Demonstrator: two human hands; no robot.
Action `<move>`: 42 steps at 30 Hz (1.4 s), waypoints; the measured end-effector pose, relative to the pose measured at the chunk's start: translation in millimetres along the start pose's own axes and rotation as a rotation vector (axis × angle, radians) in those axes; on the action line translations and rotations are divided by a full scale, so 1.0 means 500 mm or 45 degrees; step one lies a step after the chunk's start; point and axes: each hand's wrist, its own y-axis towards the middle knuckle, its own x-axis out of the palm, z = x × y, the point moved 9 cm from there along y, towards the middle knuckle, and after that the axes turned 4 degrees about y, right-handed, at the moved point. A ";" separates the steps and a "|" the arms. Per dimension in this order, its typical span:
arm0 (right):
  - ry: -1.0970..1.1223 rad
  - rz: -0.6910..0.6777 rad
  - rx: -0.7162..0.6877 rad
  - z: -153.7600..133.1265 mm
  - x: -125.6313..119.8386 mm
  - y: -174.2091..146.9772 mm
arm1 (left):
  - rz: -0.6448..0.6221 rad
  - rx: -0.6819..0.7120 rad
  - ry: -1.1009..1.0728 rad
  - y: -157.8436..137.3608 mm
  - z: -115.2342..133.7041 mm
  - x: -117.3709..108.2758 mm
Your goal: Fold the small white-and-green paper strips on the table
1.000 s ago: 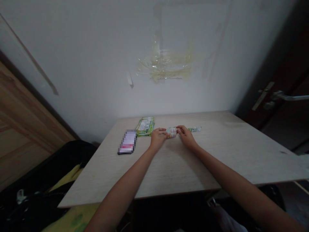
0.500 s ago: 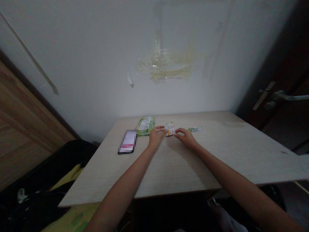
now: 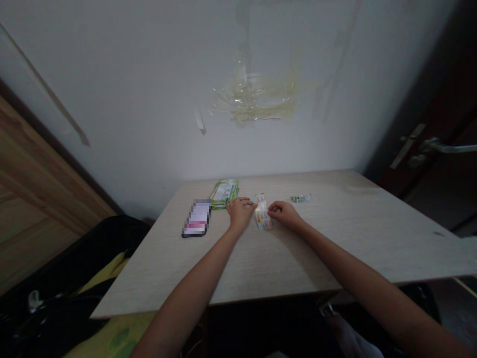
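A small printed paper sheet, whitish with orange blocks and a yellow patch, lies lengthwise between my hands on the table. My left hand pinches its left edge, with the thumb at the paper and the other fingers bent over. On the opposite edge my right hand has thumb and fingertips closed on the paper. Just behind my left hand is a stack of green-and-white printed packets, partly covered by the fingers. A torn strip of green-and-white wrapper lies beyond my right hand.
A phone with a blurred-out screen lies left of my left hand. The pale wooden table backs onto a wall bearing peeling tape. A door handle is at the right.
The paper has opened out from a short folded piece into a longer sheet reaching towards me. Both hands have shifted slightly nearer, staying at its side edges.
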 end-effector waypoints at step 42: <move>-0.526 -0.063 -0.189 0.024 0.016 0.086 | -0.291 0.233 0.467 -0.030 0.019 0.036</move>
